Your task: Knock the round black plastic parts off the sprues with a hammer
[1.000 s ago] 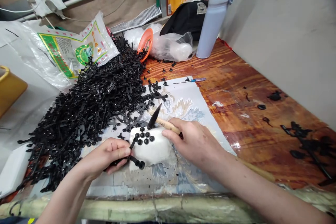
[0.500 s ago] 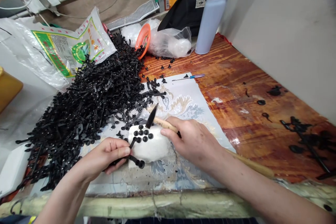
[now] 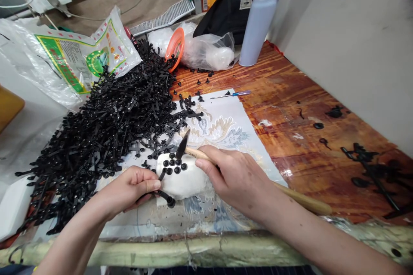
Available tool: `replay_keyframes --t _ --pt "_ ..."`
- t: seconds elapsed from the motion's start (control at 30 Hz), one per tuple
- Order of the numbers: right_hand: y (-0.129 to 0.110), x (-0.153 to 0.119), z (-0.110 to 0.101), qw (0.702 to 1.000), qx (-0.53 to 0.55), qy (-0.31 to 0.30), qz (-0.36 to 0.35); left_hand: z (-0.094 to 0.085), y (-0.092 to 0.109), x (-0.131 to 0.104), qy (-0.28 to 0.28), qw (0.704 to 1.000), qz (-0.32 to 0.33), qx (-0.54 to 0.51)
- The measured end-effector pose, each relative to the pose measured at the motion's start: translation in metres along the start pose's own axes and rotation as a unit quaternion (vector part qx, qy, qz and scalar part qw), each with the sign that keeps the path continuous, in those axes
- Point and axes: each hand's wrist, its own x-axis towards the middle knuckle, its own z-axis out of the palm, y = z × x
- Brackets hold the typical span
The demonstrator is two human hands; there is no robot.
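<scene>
My left hand (image 3: pixel 140 187) is closed on a bent black plastic strip (image 3: pixel 167 198) with a round knob at its end, at the left edge of a white pad (image 3: pixel 190 182). On the pad stand several small round black pieces (image 3: pixel 177 170), grouped near its upper left. My right hand (image 3: pixel 234 174) grips a hammer (image 3: pixel 183 145) by its wooden handle. The dark wedge-shaped hammer head is just above the rear pieces; whether it touches them I cannot tell. The handle's long end runs out under my right forearm.
A large heap of black plastic strips (image 3: pixel 119 116) covers the left of the table (image 3: pixel 277 90), beside a printed plastic bag (image 3: pixel 87 56). Behind are an orange dish (image 3: pixel 175 47), a black cap (image 3: pixel 222 19) and a pale blue bottle (image 3: pixel 260 21). A thin screwdriver (image 3: pixel 240 93) lies farther back.
The hammer head has shifted slightly left and down toward the round black pieces, my right hand moving with it. My left hand keeps its hold on the strip. The whole view has drifted slightly.
</scene>
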Motion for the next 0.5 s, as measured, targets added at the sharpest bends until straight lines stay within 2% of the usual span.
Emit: replay_keyframes --t 0.13,0.2,0.37,0.5 --pt "-0.009 -0.004 0.002 0.996 -0.017 0.008 -0.083 0.001 0.004 0.0 -0.004 1.0 0.021 0.01" --pt "-0.012 -0.003 0.003 0.994 -0.029 0.008 -0.102 -0.001 0.005 0.0 -0.012 0.999 0.033 0.011" --pt "-0.009 0.003 0.004 0.995 -0.005 0.055 -0.079 -0.006 -0.003 0.001 -0.031 0.999 0.021 -0.017" --pt "-0.003 0.004 0.004 0.996 -0.023 0.068 -0.056 -0.006 -0.011 0.004 -0.04 0.997 0.05 -0.033"
